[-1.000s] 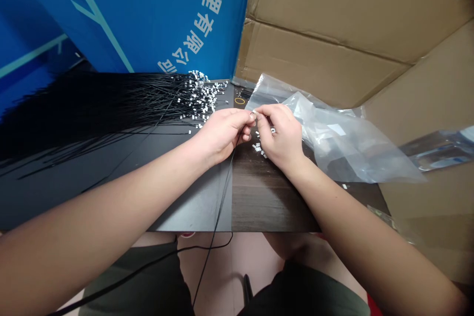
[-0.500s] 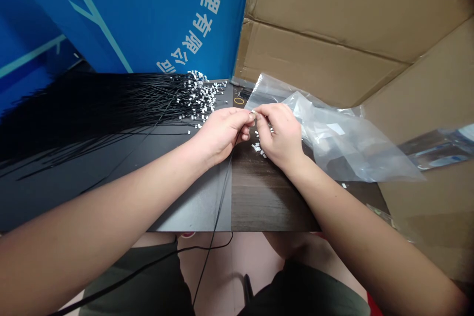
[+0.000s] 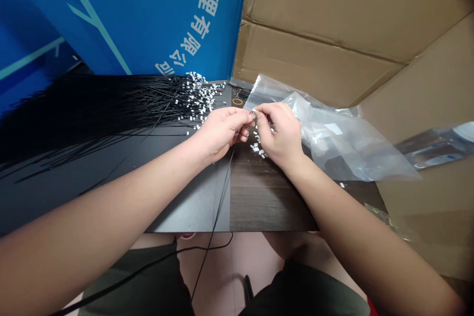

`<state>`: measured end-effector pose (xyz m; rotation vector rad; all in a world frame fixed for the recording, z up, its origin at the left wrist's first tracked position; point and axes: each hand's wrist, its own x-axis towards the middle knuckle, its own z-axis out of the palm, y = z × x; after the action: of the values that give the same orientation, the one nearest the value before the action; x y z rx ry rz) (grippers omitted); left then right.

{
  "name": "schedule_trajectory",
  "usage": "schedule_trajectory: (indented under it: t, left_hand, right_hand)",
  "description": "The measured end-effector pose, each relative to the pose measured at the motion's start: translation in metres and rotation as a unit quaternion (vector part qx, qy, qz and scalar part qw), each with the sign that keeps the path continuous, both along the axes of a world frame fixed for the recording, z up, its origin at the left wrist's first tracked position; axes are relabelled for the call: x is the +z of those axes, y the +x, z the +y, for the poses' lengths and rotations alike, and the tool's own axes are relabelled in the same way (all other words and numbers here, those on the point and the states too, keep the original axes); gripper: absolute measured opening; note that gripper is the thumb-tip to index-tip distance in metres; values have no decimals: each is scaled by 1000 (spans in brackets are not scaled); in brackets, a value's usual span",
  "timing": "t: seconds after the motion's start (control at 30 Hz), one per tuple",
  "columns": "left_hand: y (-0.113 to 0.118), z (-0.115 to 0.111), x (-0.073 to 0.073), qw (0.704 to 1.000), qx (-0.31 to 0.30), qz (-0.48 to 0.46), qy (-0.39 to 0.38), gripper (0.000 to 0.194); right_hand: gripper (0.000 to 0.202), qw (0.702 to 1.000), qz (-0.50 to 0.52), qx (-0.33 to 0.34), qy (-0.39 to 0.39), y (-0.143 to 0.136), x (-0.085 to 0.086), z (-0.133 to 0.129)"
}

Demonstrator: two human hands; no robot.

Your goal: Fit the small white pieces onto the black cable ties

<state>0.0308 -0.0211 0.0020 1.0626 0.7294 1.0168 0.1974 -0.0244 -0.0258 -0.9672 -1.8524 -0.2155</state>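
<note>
My left hand (image 3: pixel 228 131) pinches a thin black wire (image 3: pixel 223 192) near its end, thumb against forefinger. The wire hangs from the hand over the table's front edge. Fingertips touching the left ones, my right hand (image 3: pixel 279 131) is closed in a pinch at the wire's tip. A small white piece seems to sit between its thumb and forefinger, mostly hidden by them. Under the right hand lie several loose white connector housings (image 3: pixel 258 149). Left of my hands, a large bundle of black wires (image 3: pixel 122 103) ends in white connectors (image 3: pixel 202 96).
Clear plastic bags (image 3: pixel 333 143) lie right of my hands, with a clear bottle (image 3: pixel 440 148) beyond. A yellow ring (image 3: pixel 237 101) lies behind my hands. A blue printed panel (image 3: pixel 148 15) and cardboard (image 3: pixel 322 54) wall off the table (image 3: pixel 266 202). A thicker black cable (image 3: pixel 148 266) crosses below the edge.
My fingers have shifted slightly at the wire's tip, and the white piece shows less between them. Both hands stay in the same place; the view has moved a little.
</note>
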Motion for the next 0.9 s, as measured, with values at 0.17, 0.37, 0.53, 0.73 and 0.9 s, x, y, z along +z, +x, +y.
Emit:
schedule_trajectory:
  t: [0.17, 0.37, 0.53, 0.73, 0.9]
  left_hand:
    - [0, -1, 0, 1000, 1, 3, 10, 17]
    - [0, -1, -1, 1000, 13, 7, 20, 16]
    - [0, -2, -1, 999, 21, 6, 29, 14]
    - [1, -2, 1, 999, 30, 9, 26, 15]
    - [1, -1, 1, 999, 29, 6, 24, 16]
  right_hand:
    - [14, 1000, 0, 0, 7, -1, 0, 0]
    - [15, 1000, 2, 5, 6, -4, -1, -1]
    - [15, 1000, 6, 12, 3, -5, -1, -2]
    - [15, 1000, 3, 9, 13, -4, 0, -2]
    - [16, 1000, -4, 9, 26, -3, 1, -3]
